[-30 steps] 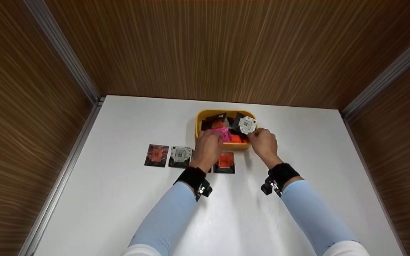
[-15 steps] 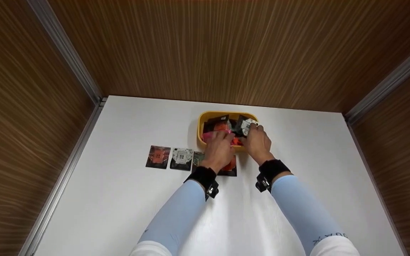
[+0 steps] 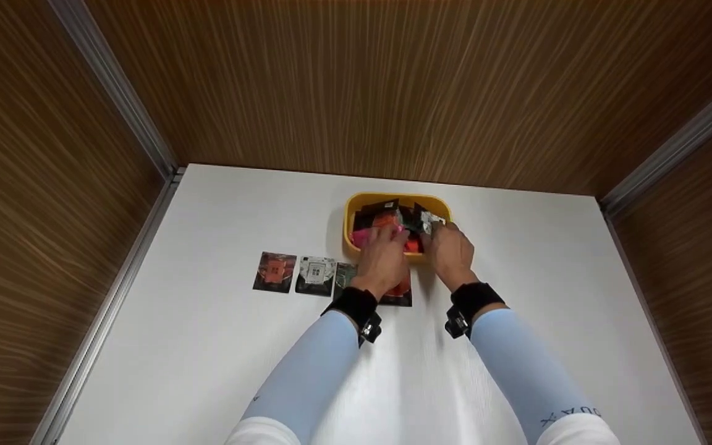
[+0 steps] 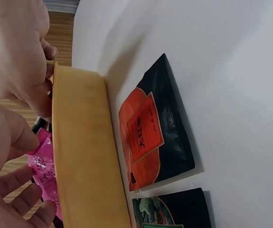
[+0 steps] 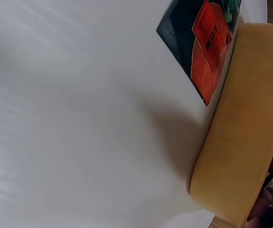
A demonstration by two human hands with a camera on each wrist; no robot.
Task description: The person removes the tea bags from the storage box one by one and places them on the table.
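A yellow bin (image 3: 356,204) holds several flat sachets in black, red, pink and white. My left hand (image 3: 382,262) reaches over its front rim. In the left wrist view, its thumb and loosely bent fingers (image 4: 20,198) touch a shiny pink sachet (image 4: 45,164). My right hand (image 3: 450,252) dips into the bin's right side beside a black-and-white sachet (image 3: 430,219). Its fingertips are down among the sachets and partly hidden, so a grip cannot be made out. In the right wrist view, bent fingers (image 5: 260,209) show at the rim near something dark.
In front of the bin lies a row of sachets on the white table (image 3: 220,346): a red one (image 3: 274,272), a white one (image 3: 316,275), a green one (image 3: 344,276) and an orange-red one (image 4: 143,135). Wood-grain panels (image 3: 356,93) enclose the table.
My left hand has shifted right across the pink sachet. The right hand has moved left and deeper into the bin, partly covering the black-and-white sachet. The row on the table is unchanged.
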